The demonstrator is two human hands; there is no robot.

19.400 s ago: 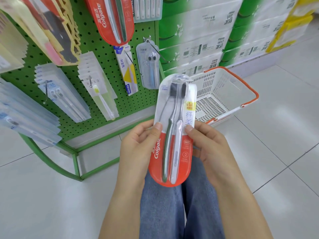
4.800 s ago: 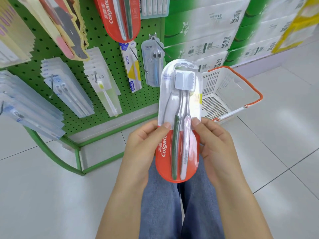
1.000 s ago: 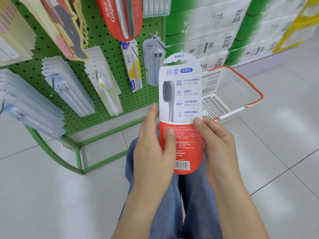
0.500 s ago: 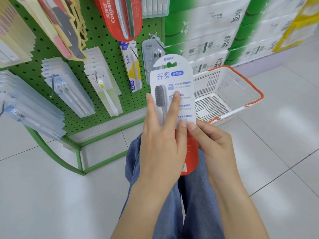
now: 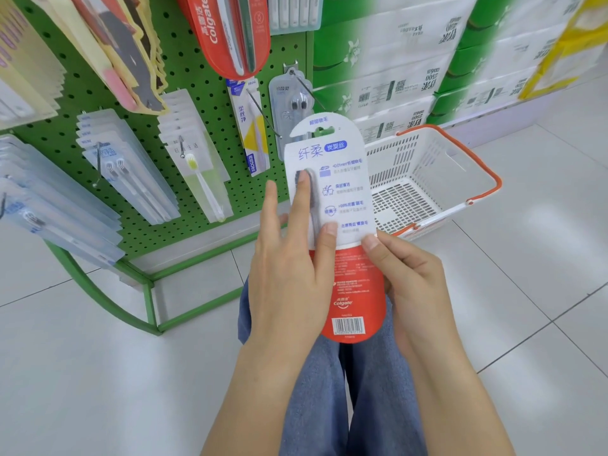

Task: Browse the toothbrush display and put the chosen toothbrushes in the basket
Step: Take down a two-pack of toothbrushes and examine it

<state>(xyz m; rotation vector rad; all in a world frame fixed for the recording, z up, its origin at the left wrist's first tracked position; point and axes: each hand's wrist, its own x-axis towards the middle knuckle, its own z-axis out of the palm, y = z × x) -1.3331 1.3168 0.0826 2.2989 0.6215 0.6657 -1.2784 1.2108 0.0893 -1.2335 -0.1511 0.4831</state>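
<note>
Head view looks down on a pale tiled floor (image 5: 98, 390), where a green pegboard display rack (image 5: 197, 77) hangs with packaged toothbrushes, and stacked green-and-white paper packs (image 5: 394, 60) stand to its right. Beside the rack on the floor sits a white slotted plastic basket with an orange handle (image 5: 427, 179), nothing visible in it. Blue denim legs (image 5: 329, 406) fill the bottom centre. Above them, a tall red-and-white Colgate toothbrush card pack (image 5: 345, 251) is held upright, its printed back and barcode facing the camera, in front of the basket's near left corner. The right hand (image 5: 411, 284) pinches the pack's right edge with curled fingers and thumb. The left hand (image 5: 289, 264) lies across the pack's left side with straight fingers, one fingertip on the printed brush picture.
</note>
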